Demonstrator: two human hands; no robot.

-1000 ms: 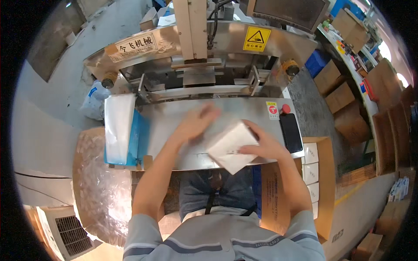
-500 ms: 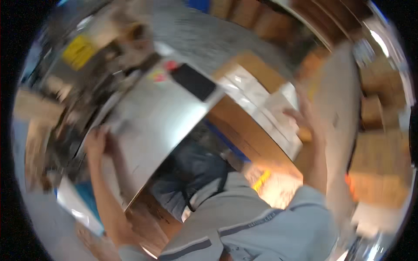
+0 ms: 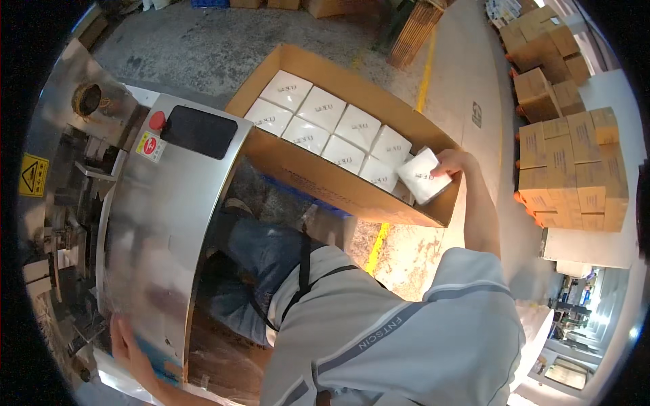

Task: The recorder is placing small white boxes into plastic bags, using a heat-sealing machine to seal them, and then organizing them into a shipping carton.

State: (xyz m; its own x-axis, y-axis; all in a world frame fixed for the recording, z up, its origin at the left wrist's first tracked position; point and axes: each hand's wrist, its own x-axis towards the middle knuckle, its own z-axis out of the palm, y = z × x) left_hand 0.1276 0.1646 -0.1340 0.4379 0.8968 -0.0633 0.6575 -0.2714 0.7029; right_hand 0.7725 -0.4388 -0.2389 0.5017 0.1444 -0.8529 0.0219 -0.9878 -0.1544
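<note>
My right hand (image 3: 455, 164) grips a white square wrapped packet (image 3: 424, 176), thumb on its top face, at the right end of an open cardboard box (image 3: 305, 172). The packet is tilted and overlaps the contents at that end. Two rows of similar white packets (image 3: 321, 108) fill the rest of the box, dark print on their faces. My left hand (image 3: 128, 348) lies by the near left edge of a steel machine table (image 3: 166, 237), its fingers stretched out and holding nothing. Whether its palm touches the metal is hard to tell.
A dark screen panel (image 3: 200, 131) and red stop button (image 3: 158, 120) sit on the table's far end. Machine parts (image 3: 68, 230) line the left side. Stacked cartons (image 3: 572, 169) stand at right. A yellow floor line (image 3: 425, 81) runs beyond the box.
The view has swung toward the box and sharpened. My right hand, earlier blurred above the packets, now holds one at the box's right end. My left hand has moved nearer along the table.
</note>
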